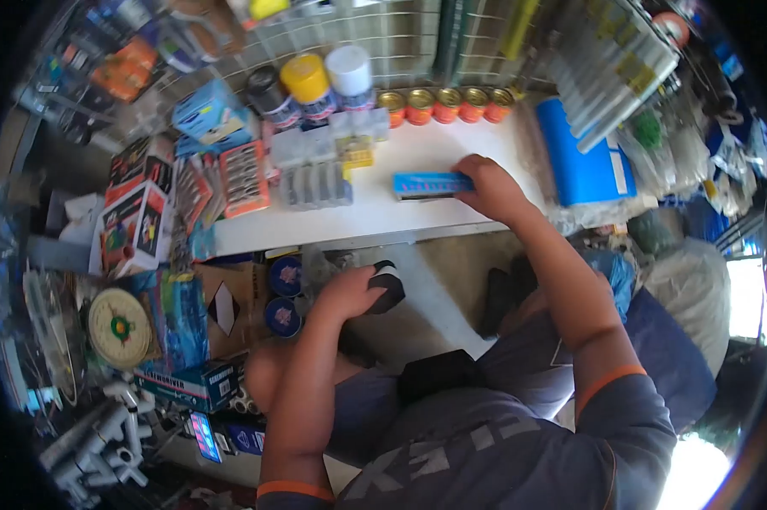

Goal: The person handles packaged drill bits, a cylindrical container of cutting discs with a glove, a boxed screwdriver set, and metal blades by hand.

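My right hand (492, 189) is closed on the right end of a flat blue box (430, 185), which lies on or just over the white shelf (375, 217). Below the shelf's front edge, my left hand (348, 293) grips a small black item with a white band (388, 287); its exact kind is not clear. Left of the blue box are grey clear-fronted packs (315, 185) and a small yellow box (358, 158).
Spray cans (307, 81) and several small orange tins (447, 106) line the shelf's back by a wire grid. A blue folder (580, 157) lies at right. Orange packs (245, 176), a round dial scale (120, 328) and pipe fittings (103, 442) crowd the left.
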Demonstrator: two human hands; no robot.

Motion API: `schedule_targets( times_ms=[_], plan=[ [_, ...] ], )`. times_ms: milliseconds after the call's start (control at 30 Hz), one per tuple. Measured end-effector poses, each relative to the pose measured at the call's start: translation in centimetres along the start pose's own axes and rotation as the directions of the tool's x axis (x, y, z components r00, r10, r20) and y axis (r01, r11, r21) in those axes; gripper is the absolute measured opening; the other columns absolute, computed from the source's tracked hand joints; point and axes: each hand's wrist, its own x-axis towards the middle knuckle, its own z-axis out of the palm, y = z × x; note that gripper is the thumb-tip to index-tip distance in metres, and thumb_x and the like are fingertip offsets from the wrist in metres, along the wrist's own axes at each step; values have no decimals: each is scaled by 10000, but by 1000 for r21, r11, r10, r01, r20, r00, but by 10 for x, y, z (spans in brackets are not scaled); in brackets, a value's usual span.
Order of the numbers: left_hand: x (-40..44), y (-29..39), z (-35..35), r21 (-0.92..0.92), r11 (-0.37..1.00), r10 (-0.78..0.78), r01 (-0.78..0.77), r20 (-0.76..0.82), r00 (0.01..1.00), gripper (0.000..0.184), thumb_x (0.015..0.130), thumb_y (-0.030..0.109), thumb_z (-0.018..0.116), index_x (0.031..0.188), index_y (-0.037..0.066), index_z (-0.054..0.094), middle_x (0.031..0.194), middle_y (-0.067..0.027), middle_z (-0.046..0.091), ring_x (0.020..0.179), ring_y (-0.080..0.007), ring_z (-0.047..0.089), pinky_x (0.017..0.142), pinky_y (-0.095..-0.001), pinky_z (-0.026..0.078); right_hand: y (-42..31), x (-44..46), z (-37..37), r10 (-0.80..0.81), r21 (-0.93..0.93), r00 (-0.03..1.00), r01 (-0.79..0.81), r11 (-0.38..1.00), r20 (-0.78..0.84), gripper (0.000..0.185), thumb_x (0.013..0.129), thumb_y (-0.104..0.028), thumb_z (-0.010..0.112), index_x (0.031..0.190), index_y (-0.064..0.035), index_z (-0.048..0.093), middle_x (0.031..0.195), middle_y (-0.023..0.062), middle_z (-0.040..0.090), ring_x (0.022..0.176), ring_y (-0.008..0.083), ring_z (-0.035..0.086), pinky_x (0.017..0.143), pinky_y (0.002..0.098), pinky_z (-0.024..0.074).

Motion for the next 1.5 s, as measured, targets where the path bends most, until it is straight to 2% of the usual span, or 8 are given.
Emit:
schedule_targets(
  times_ms=[100,333,467,667,767,867,1267,1500],
  plan=[
    [1,5,-1,12,1000,-15,15,34,999,365,888,291,688,1123,13,659,1063,-257,687,1036,-440,646,886,-487,518,-11,-1,-32,125,228,989,-105,968,-76,406,767,-197,748,1116,0,685,1063,201,661,1010,381,641,930,445,513],
    [-2,20,-2,34,999,-6,5,6,1000,382,869,284,675,1113,-8,636,1041,-266,683,1023,-452,637,888,-502,513,74,-30,-54,367,-235,921,-389,891,-134,415,757,-214,731,1119,-15,701,1101,237,667,1033,392,643,940,464,511],
    [0,20,-5,36,999,34,-35,33,999,385,846,229,654,1149,-7,639,1071,-261,684,1046,-454,633,908,-492,515,75,-35,-46,345,-178,881,-415,892,-324,389,781,-219,748,1138,-67,716,1152,189,667,1144,360,600,968,456,505],
    [5,23,1,47,991,122,-122,-3,992,401,827,206,649,1165,-9,645,1081,-275,673,1056,-455,628,921,-481,516,33,-34,3,102,-83,986,-113,990,-130,227,863,-232,710,1081,-213,773,1313,55,619,1214,316,577,1014,442,496],
    [8,30,5,50,994,95,-97,35,995,403,824,202,652,1165,-14,644,1080,-288,666,1059,-456,626,925,-481,513,22,-31,21,146,-138,972,-173,975,-186,210,860,-250,710,1054,-221,785,1330,30,621,1259,283,555,1026,477,487],
    [8,36,2,41,996,81,-84,49,995,388,824,201,655,1143,-19,644,1077,-292,665,1059,-459,624,923,-481,512,15,-31,17,57,-203,982,-93,975,-179,192,863,-240,699,1033,-224,786,1352,23,618,1278,269,540,1018,500,485],
    [3,29,-2,64,998,7,-9,34,999,374,833,219,669,1115,-24,628,1041,-290,667,1028,-468,626,893,-499,512,8,-21,16,158,-157,987,-160,975,-28,132,866,-183,673,954,-148,764,1385,22,597,1266,253,548,1005,463,484],
    [5,26,0,62,996,58,-57,-6,998,361,836,216,669,1097,-31,629,1024,-286,671,1020,-472,625,879,-495,515,4,-27,19,94,-84,986,-106,991,-137,118,858,-203,698,942,-151,763,1369,22,599,1268,250,544,1018,444,477]
  ],
)
